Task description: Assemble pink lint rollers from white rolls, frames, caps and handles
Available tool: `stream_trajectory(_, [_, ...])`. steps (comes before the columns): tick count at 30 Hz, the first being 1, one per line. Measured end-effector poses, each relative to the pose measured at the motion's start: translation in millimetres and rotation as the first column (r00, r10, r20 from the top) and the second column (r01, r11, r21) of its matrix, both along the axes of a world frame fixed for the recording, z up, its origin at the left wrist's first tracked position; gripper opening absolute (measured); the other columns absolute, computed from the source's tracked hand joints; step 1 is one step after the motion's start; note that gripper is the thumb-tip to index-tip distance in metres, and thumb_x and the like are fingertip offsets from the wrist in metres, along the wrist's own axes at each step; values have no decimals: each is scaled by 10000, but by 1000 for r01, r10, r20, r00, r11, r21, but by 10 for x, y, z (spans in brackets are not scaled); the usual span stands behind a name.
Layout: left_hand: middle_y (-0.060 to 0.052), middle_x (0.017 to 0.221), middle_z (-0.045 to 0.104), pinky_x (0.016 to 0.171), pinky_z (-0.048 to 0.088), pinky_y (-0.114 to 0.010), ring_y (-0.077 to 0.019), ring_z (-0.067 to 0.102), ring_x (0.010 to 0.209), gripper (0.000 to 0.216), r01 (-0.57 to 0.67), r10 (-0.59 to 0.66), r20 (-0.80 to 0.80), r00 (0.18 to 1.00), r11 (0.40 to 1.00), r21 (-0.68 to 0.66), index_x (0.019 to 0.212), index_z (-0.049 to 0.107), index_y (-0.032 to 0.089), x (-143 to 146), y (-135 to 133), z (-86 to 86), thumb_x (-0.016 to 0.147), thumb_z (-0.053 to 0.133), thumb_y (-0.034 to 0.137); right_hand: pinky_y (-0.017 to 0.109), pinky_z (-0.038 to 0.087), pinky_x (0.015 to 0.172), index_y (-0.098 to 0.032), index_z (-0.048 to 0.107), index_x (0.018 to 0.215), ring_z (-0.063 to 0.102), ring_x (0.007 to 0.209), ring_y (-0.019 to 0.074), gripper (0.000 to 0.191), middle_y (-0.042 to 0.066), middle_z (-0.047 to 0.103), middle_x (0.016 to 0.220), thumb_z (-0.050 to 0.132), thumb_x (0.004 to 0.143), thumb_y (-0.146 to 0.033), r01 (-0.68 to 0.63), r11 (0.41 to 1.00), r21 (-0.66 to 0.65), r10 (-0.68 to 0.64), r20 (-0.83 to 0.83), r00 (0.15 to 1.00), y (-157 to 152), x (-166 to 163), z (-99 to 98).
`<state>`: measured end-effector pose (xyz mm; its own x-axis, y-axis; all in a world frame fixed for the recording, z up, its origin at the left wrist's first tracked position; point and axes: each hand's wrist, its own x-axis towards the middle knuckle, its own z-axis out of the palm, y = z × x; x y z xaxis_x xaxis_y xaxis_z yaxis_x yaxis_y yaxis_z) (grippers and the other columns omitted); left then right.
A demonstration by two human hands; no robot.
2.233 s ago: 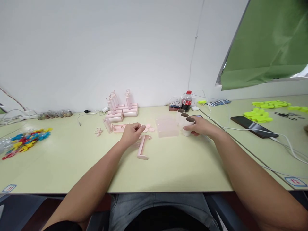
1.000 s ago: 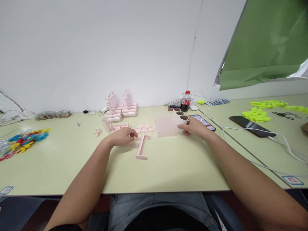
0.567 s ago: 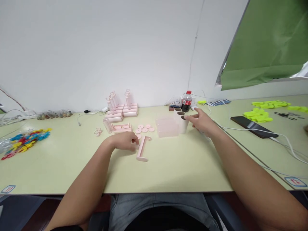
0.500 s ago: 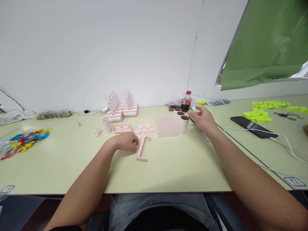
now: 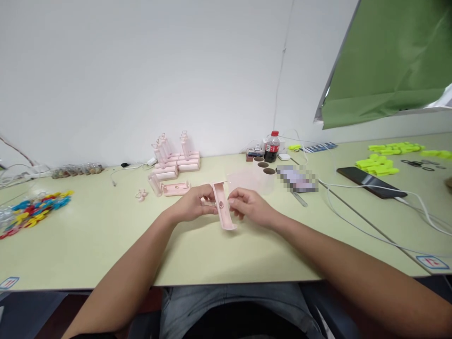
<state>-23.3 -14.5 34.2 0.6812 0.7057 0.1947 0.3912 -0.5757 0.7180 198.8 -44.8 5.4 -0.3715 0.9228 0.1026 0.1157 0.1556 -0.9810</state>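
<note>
My left hand (image 5: 194, 203) grips a long pink trough-shaped holder (image 5: 223, 212) with flat end plates, lifted and tilted above the table. A small round fitting shows inside its channel. A clear piece (image 5: 208, 203) shows by the left fingers, partly hidden. Close to the holder's right side is my right hand (image 5: 254, 208), its fingers loosely bent and apart; I cannot tell whether they touch it. Behind the hands lies a similar pink holder (image 5: 176, 189) beside a small clear pink tube (image 5: 154, 184). The pink discs are hidden.
Pink holders and looped tubes (image 5: 176, 160) stand by the wall. Translucent pink sheets (image 5: 243, 181), cardboard-lined rolls (image 5: 268, 181) and a cola bottle (image 5: 271, 147) are at centre right. A pixelated phone-like slab (image 5: 298, 179), a charging phone (image 5: 370, 182) and cables lie right; colourful pieces (image 5: 37, 209) lie left.
My left hand has raised the pink holder and turned it. My right hand has let go of the dark slab, which lies on the table, and has come left beside the holder.
</note>
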Motion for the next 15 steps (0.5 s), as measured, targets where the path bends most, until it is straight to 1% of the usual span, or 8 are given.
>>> stream_trajectory(2, [-63,955,639,817,476,-327,-197,583,890,337,7,-8,17,1000,1000,12,960,639,177,51,-20,-30,781,700,456,225,392,500,-159,567,861,505,556,105,474,-4,571,683,645,771,-617,-125,987,-96,122,-42,992,14,-73,-107])
stream_trajectory(4, [-64,948,641,817,476,-332,-196,581,883,346,15,-15,4,1000,1000,20,973,636,177,81,-26,-61,789,692,465,218,364,513,-143,578,878,488,562,97,527,3,579,687,604,788,-662,-225,966,-131,216,-77,973,22,-93,-167])
stream_trajectory(6, [-63,941,637,810,472,-324,-189,577,875,353,33,-33,3,999,999,18,967,626,170,92,-23,-88,793,690,470,217,352,520,-133,590,880,489,565,97,573,16,599,697,570,792,-699,-277,950,-143,268,-82,960,26,-76,-183])
stream_trajectory(8, [-64,946,631,805,466,-314,-182,573,879,356,74,-74,24,997,997,-4,977,614,161,95,-19,-110,819,663,476,216,333,508,-125,604,826,470,540,92,607,13,586,655,552,783,-728,-286,949,-130,281,-55,958,31,-46,-172])
stream_trajectory(11, [-71,974,621,806,464,-310,-175,572,887,368,160,-152,93,984,984,-82,1050,585,149,114,-20,-139,897,556,482,214,296,481,-118,620,749,414,495,78,623,-7,537,582,554,773,-737,-283,954,-96,283,-19,959,41,-11,-146])
stream_trajectory(13, [-74,958,612,775,469,-299,-164,571,851,379,208,-190,138,972,969,-135,1066,568,139,141,-28,-162,938,476,484,217,298,479,-112,645,800,420,495,84,627,0,554,599,544,783,-731,-289,952,-100,287,-34,957,39,-4,-134])
stream_trajectory(15, [-65,904,598,708,467,-273,-141,555,768,395,228,-207,139,968,961,-158,1033,569,133,171,-39,-185,958,421,492,224,301,477,-106,665,863,431,501,93,634,13,576,624,511,810,-719,-295,948,-123,292,-41,956,35,-1,-128])
